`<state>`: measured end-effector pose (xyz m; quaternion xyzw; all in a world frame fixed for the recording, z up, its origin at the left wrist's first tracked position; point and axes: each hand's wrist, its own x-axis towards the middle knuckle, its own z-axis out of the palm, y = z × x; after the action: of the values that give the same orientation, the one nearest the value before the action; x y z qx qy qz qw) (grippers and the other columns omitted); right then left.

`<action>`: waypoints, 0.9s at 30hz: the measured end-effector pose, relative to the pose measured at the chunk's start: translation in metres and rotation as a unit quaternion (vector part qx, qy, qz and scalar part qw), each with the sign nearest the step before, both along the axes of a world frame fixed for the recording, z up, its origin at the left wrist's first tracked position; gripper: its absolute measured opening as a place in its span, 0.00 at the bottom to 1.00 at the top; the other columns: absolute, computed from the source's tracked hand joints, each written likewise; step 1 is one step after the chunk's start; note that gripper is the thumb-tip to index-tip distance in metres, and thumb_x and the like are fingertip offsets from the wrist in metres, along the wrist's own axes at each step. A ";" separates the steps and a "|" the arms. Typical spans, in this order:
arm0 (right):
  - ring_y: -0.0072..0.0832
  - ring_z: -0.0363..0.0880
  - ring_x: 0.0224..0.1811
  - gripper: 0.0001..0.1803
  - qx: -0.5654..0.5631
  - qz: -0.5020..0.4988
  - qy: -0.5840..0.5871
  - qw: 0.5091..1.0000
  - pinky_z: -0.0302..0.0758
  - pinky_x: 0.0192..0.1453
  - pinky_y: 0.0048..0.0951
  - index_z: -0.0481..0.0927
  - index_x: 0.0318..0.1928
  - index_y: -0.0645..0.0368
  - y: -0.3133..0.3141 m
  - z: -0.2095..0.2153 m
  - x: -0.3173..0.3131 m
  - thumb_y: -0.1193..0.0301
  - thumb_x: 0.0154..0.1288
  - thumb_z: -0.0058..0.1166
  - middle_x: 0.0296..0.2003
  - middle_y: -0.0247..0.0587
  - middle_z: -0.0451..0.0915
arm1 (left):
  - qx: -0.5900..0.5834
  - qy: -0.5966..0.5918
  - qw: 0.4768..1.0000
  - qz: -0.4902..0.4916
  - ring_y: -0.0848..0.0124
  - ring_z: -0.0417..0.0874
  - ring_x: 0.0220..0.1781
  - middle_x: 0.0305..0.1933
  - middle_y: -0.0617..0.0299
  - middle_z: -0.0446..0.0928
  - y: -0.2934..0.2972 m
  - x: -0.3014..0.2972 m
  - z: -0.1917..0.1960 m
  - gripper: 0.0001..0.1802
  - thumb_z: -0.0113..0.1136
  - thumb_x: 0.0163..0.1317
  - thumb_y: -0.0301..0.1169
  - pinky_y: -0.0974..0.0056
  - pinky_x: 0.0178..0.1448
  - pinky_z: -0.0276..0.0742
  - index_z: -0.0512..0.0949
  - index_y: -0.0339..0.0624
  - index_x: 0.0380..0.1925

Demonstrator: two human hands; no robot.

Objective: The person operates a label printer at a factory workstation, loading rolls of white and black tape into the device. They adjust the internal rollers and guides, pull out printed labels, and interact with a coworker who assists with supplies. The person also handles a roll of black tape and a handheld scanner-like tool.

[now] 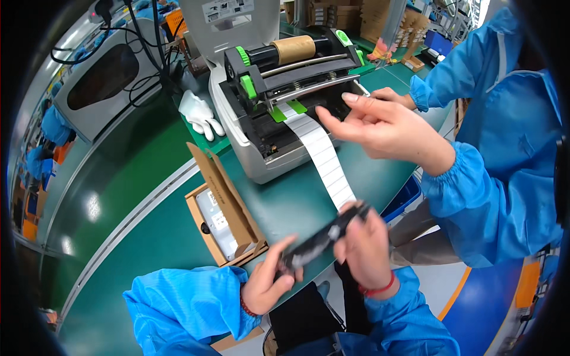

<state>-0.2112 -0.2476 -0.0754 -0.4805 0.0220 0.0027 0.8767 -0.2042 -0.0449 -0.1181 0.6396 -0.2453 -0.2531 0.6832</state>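
The left hand [267, 288] holds the lower left end of a black roll [317, 240], its thumb and forefinger pinching it from two sides. The right hand [365, 249] has its fingers bent around the upper right end. The roll is held in the air at the near edge of the green workbench [285, 204]; it is blurred, so I can only say that it seems to be printer ribbon. A strip of white labels [320, 154] comes out of the opened label printer [255, 166] and reaches down to the roll. Beside the left hand, near the same edge, there is an open cardboard box [231, 202] with a white device [215, 216] inside. At the right, a co-worker's hand [392, 127], forefinger stretched out, is above the printer's front corner.
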 end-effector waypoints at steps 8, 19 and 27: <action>0.32 0.71 0.45 0.14 0.121 -0.089 -0.127 0.981 0.73 0.49 0.35 0.63 0.50 0.57 0.018 0.034 0.099 0.66 0.69 0.42 0.44 0.38 0.70 | -0.004 -0.049 0.999 0.010 0.74 0.71 0.26 0.29 0.55 0.72 -0.006 0.003 0.002 0.28 0.38 0.66 0.41 0.72 0.35 0.68 0.55 0.33 0.60; 0.46 0.75 0.43 0.14 0.091 -0.105 -0.014 0.990 0.77 0.44 0.50 0.54 0.52 0.56 0.006 0.025 0.194 0.72 0.69 0.37 0.47 0.51 0.66 | 0.137 -0.607 0.771 -0.136 0.72 0.71 0.21 0.18 0.63 0.67 0.006 -0.034 0.089 0.16 0.58 0.48 0.29 0.68 0.28 0.68 0.77 0.41 0.40; 0.37 0.78 0.34 0.11 0.116 -0.095 0.013 0.989 0.79 0.28 0.42 0.63 0.47 0.56 0.003 0.017 0.217 0.77 0.64 0.33 0.40 0.46 0.74 | 0.422 -0.610 0.659 0.121 0.55 0.71 0.42 0.34 0.52 0.69 -0.049 0.176 0.226 0.18 0.51 0.42 0.17 0.57 0.45 0.69 0.81 0.47 0.31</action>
<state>0.0062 -0.2450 -0.0580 -0.3710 0.0785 -0.0716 0.9225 -0.0285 -0.0939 0.1078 0.8941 -0.3945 0.2029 0.0618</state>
